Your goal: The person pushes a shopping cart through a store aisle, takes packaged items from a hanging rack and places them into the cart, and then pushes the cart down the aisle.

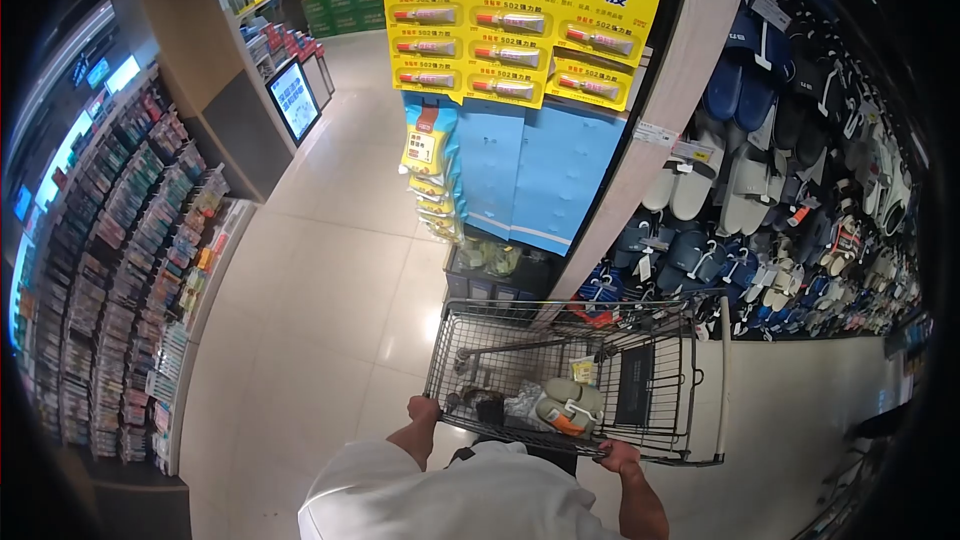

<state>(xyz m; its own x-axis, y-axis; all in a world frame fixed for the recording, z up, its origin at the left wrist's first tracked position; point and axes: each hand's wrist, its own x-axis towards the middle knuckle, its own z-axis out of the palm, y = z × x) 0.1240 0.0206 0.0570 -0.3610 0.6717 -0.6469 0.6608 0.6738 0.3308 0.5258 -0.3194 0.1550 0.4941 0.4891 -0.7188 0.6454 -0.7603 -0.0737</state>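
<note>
A wire shopping cart (470,308) stands sideways in front of me. My left hand (424,411) is closed round its rim at the near left corner. Further right along the near side, my right hand (617,456) is also closed on the rim. Inside the basket lies a pair of grey-beige slippers (585,398) with an orange tag. Beside them are a clear plastic package (524,404) and a dark item (490,410) I cannot make out. A small yellow packet (583,370) rests behind the slippers. The cart's push bar (725,380) is at the right, apart from both hands.
Beyond the cart, a display with yellow glue cards (510,30) and hanging packs (430,155) stands close. Slippers hang on racks (760,180) at the right. Shelves of small packaged goods (130,270) line the left, with a tiled aisle (320,240) between. A lit screen (293,100) stands further back.
</note>
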